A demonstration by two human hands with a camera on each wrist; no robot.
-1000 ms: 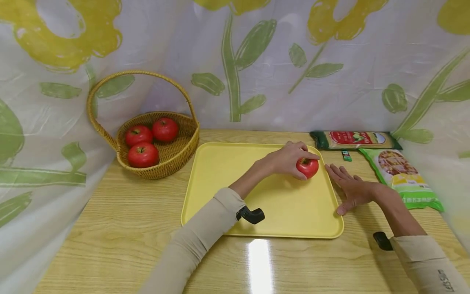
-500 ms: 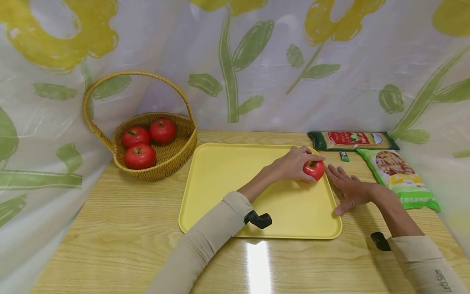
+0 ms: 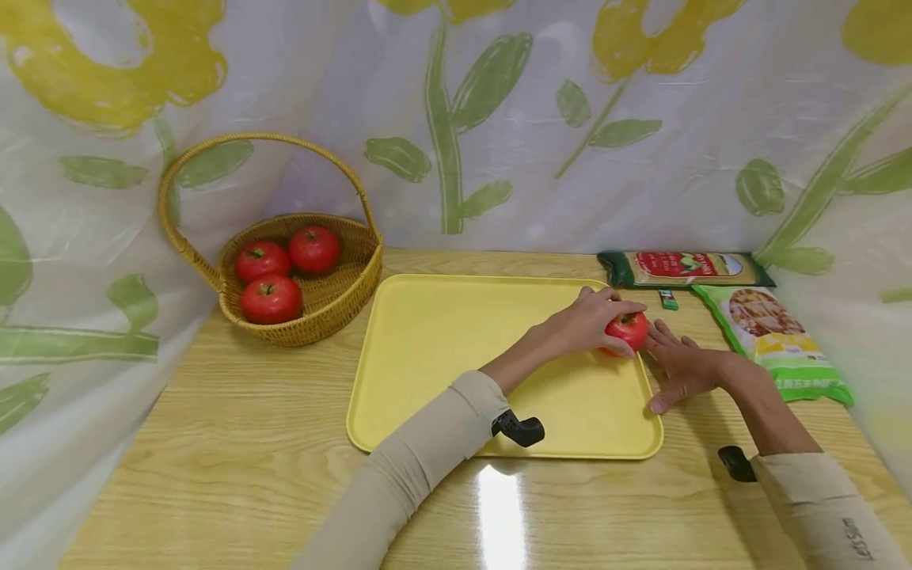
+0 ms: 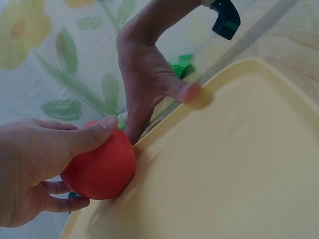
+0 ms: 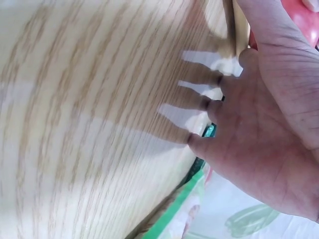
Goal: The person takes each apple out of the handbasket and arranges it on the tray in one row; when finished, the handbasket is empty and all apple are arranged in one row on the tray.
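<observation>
In the head view my left hand reaches across the yellow tray and grips a red apple at the tray's right rim. Thumb and fingers wrap the apple's sides, as the left wrist view of the apple shows. My right hand is just right of the tray, fingers spread and holding nothing. Its thumb lies against the tray's right edge, and its fingertips are close beside the apple. In the right wrist view, the right hand is low over the wooden table, with the apple partly hidden behind it.
A wicker basket with a tall handle stands at the back left, holding three red apples. At the back right lie a dark green packet, a tiny green packet and a green-and-white food bag. A flowered curtain hangs behind.
My left hand has slid the apple rightward from inside the tray to its right rim, nearer the right hand. The right hand has stayed almost in place.
</observation>
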